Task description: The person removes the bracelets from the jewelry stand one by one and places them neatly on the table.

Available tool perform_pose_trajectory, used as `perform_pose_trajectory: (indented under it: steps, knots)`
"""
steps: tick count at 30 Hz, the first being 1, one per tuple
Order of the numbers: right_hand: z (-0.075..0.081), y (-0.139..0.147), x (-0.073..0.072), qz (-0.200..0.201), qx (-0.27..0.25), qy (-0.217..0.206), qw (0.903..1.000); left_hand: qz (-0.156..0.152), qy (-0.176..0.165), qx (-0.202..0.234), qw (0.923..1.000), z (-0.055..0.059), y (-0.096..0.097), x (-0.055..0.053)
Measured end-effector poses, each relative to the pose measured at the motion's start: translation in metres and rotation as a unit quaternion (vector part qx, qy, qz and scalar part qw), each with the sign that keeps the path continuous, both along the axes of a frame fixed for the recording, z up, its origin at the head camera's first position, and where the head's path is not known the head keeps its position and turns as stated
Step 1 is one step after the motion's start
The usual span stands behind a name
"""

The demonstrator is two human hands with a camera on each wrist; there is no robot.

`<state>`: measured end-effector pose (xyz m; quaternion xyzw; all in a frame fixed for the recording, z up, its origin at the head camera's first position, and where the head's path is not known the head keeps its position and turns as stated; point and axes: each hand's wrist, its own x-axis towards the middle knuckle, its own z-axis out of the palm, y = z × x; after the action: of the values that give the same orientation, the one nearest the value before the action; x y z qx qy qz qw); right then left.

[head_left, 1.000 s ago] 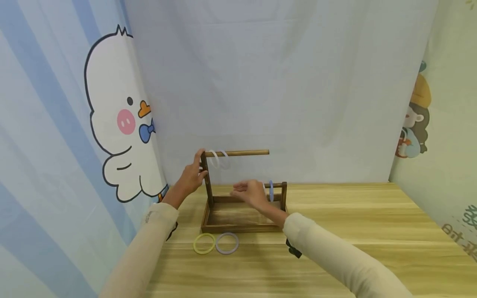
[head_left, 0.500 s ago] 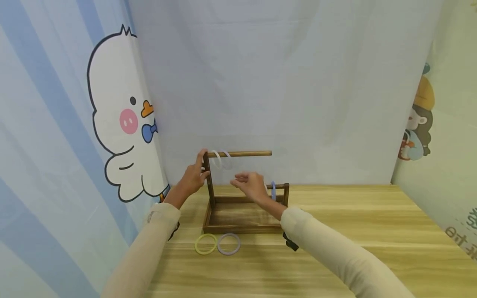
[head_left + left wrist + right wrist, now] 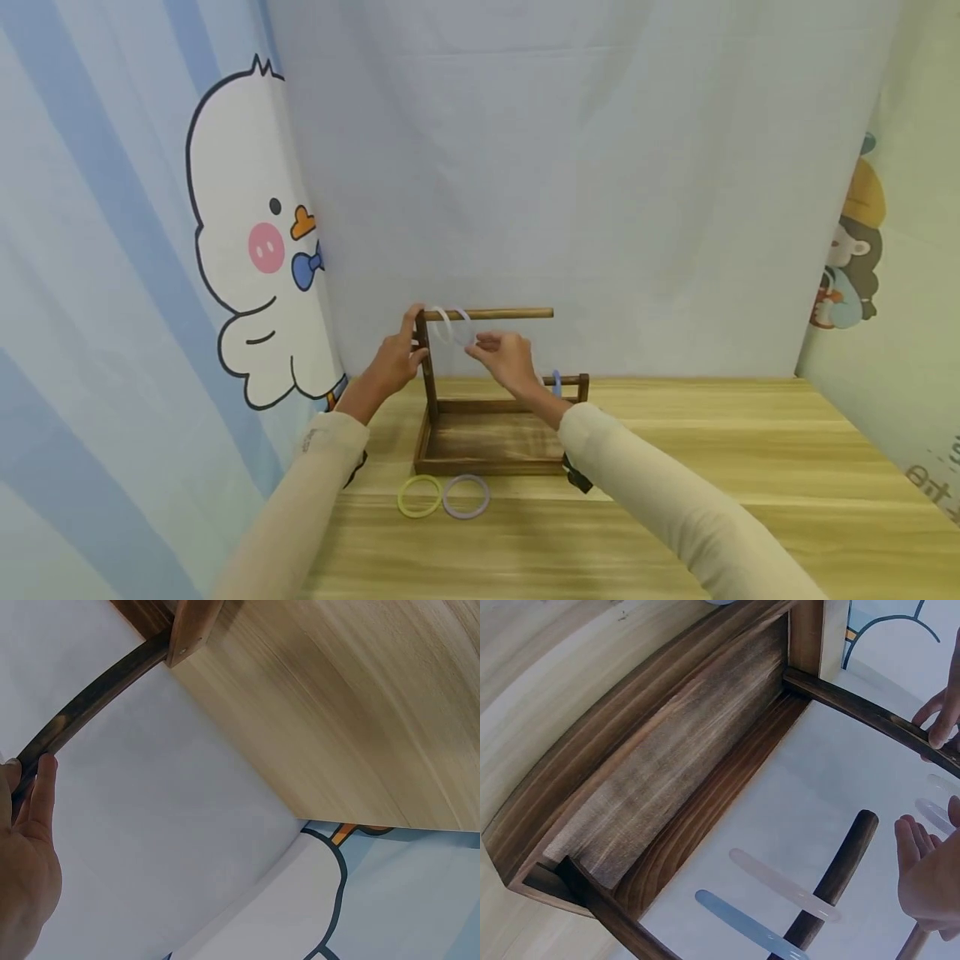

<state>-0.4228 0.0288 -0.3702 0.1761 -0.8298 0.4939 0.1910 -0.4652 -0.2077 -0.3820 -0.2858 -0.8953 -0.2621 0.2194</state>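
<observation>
A person's left hand gripped the upright post of a wooden rack near its top, while the right hand met the lower edge of a lilac ring hanging around the upper rod. Whether its thumb and fingers had pinched the ring could not be told. A white ring hung on the same rod, between the lilac one and the post. Below, a yellow ring and a second lilac ring lay side by side on the desk, in front of the rack's tray. A blue ring and a pale ring hung on the lower rod; in the head view, the right wrist hid most of the pale one. The right wrist view's edge cut off part of the right hand, and the left wrist view's edge cropped the left.
</observation>
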Motion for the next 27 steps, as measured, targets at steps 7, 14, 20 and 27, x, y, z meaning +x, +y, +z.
perform_pose_trajectory:
  steps: [7, 14, 20, 27]
  knots:
    - [0.005, -0.005, -0.007, -0.001, -0.018, 0.005, 0.9998, 0.002, 0.007, 0.0, 1.0, 0.0, 0.0, -0.001]
    - [0.008, -0.009, -0.01, -0.001, -0.035, 0.016, 0.9993, -0.007, 0.008, 0.006, 0.9999, 0.002, 0.001, -0.002]
    - [0.007, -0.011, -0.01, -0.007, -0.033, 0.02, 0.9992, -0.014, 0.012, 0.01, 0.9998, -0.001, 0.0, -0.003]
    - [0.007, -0.014, -0.011, -0.008, -0.029, 0.024, 0.9993, -0.013, 0.01, 0.011, 0.9998, -0.001, -0.004, -0.002]
